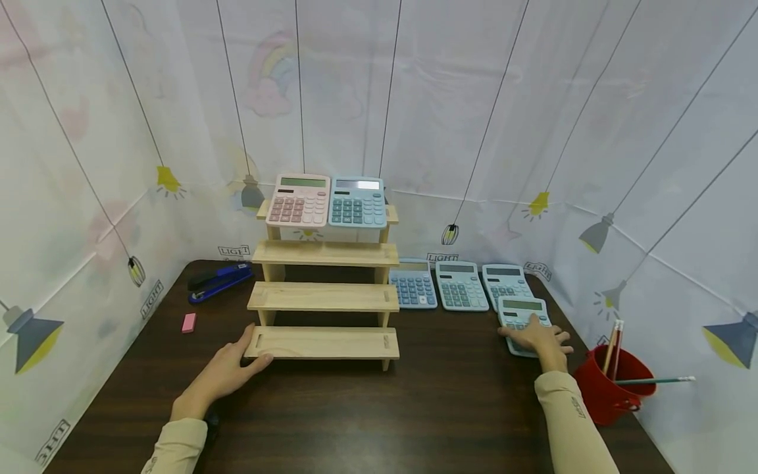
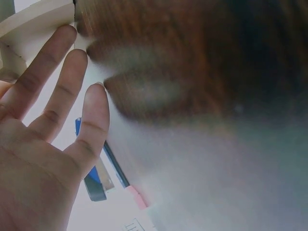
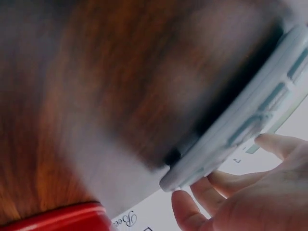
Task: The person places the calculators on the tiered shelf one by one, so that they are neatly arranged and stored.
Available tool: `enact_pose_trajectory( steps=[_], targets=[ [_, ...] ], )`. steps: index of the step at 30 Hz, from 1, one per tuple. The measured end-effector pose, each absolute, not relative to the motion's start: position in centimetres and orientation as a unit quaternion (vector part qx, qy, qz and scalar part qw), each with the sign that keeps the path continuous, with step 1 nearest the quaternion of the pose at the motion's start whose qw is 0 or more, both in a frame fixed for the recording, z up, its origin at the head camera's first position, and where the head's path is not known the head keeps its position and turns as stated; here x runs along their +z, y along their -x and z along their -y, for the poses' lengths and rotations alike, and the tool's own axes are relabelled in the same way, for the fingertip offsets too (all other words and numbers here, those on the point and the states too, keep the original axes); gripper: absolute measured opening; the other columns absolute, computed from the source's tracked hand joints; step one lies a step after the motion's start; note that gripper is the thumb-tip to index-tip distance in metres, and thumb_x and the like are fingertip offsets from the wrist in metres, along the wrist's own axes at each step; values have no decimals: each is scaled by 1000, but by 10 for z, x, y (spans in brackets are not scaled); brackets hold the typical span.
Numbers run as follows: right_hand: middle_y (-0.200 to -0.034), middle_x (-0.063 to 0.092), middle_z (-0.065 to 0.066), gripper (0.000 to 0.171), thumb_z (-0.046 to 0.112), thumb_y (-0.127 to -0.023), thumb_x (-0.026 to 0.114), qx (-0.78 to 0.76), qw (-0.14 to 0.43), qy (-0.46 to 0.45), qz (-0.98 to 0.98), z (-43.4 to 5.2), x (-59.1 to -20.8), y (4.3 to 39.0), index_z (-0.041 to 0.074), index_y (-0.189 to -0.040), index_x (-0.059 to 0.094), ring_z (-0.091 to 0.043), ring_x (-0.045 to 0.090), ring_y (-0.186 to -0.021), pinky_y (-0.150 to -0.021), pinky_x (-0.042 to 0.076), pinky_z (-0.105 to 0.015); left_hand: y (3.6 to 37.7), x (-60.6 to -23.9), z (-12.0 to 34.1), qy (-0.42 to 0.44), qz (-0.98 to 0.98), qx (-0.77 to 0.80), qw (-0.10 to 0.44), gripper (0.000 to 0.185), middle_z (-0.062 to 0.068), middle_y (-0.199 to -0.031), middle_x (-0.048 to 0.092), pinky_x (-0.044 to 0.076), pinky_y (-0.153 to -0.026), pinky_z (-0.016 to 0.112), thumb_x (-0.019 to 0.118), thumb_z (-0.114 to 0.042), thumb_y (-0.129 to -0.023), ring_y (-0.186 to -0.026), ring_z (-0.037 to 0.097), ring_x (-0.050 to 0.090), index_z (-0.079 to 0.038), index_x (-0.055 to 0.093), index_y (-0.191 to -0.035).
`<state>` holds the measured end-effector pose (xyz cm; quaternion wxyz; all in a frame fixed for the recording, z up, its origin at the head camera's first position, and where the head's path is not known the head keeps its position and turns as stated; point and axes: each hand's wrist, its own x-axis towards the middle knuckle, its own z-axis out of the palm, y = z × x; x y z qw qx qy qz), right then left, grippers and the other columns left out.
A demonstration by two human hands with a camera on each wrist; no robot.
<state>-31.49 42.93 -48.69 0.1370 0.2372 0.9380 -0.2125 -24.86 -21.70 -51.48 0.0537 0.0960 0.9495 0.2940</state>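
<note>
A light wooden stepped rack (image 1: pixel 322 342) stands mid-table. At the left end of its lowest step is my left hand (image 1: pixel 222 375), thumb along the front edge and fingers spread by the side. Those fingers (image 2: pixel 96 108) look straight in the left wrist view. On the right, my right hand (image 1: pixel 541 339) holds a pale blue calculator (image 1: pixel 521 304), thumb at its left edge and fingers across its right side. The calculator (image 3: pixel 231 132) has its keys towards the palm in the right wrist view. It overlaps another blue calculator (image 1: pixel 506 280) behind it.
On the top step stand a pink calculator (image 1: pixel 299 201) and a blue calculator (image 1: pixel 357 203). Two more, a blue one (image 1: pixel 412 286) and a paler one (image 1: pixel 462 286), lie right of the rack. A red bucket (image 1: pixel 598 395) holds pencils. A stapler (image 1: pixel 219 282) and pink eraser (image 1: pixel 189 322) lie left.
</note>
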Motion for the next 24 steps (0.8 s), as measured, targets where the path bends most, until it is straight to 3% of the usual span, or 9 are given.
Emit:
enact_pose_trajectory(
  steps=[8, 16, 24],
  targets=[
    [-145, -9, -55, 120, 65, -84, 62, -207, 165, -234, -936, -425, -482, 307, -2, -157, -5, -73, -7, -135, -114, 1, -80, 250, -515, 217, -96, -949, 295, 55, 102, 36, -155, 35, 38, -110, 66, 52, -65, -96, -138, 54, 42, 2, 11, -160],
    [-145, -6, -52, 123, 69, -82, 63, -200, 152, -234, -939, -418, -487, 299, 0, -158, -3, -70, 3, -134, -110, 18, -81, 249, -514, 216, -92, -950, 292, 61, 103, 35, -156, 34, 38, -109, 67, 52, -66, -95, -139, 55, 41, 2, 10, -160],
    [-141, 3, -51, 127, 70, -78, 67, -187, 160, -220, -944, -404, -483, 289, -4, -157, 0, -66, 11, -130, -110, 21, -81, 249, -515, 216, -90, -951, 289, 58, 104, 35, -156, 35, 38, -109, 67, 52, -67, -95, -139, 54, 42, 2, 10, -160]
  ],
)
